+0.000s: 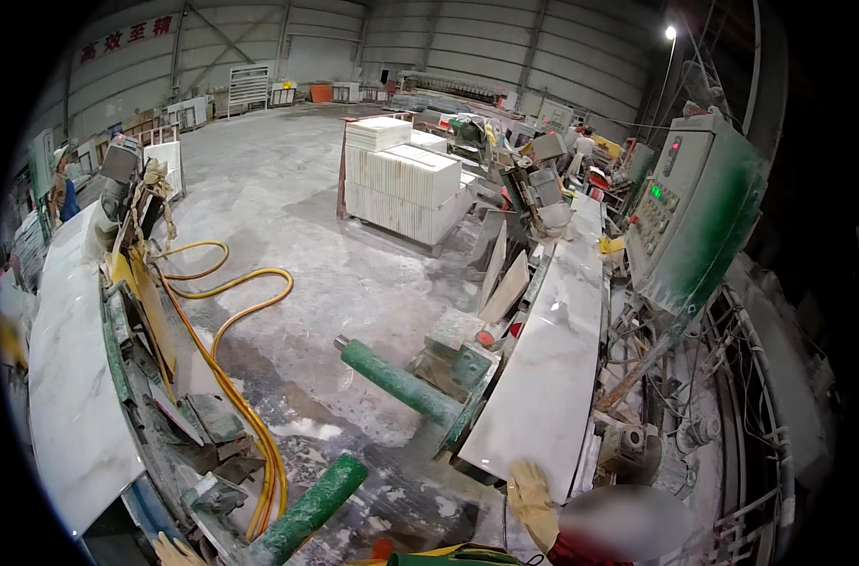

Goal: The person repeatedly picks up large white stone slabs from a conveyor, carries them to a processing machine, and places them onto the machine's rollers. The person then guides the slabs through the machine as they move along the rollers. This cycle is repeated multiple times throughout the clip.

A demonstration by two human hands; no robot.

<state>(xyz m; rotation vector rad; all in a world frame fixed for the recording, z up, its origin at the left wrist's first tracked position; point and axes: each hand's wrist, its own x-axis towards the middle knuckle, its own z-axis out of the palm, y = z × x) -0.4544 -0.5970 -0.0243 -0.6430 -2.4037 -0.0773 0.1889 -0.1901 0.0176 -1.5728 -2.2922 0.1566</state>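
Observation:
My right hand (531, 502), in a cream work glove with a red sleeve behind it, rests at the near end of a long white marble slab (547, 368). Its fingers lie stretched out on the slab's near edge. At the bottom left, my left hand (176, 553), also gloved, is cut off by the picture's lower edge. Its visible fingers are apart, close to the near end of a second white slab (75, 377). Between the hands, a green roller arm (311, 505) reaches out from the left machine, and another green roller arm (396, 382) from the right one.
Yellow hoses (224, 377) loop over the wet floor. A stack of white slabs (401, 184) stands ahead on a rack. A green-sided control cabinet (698, 208) rises at the right. A co-worker (64, 184) stands at the far left. A blurred patch covers the area beside my right sleeve.

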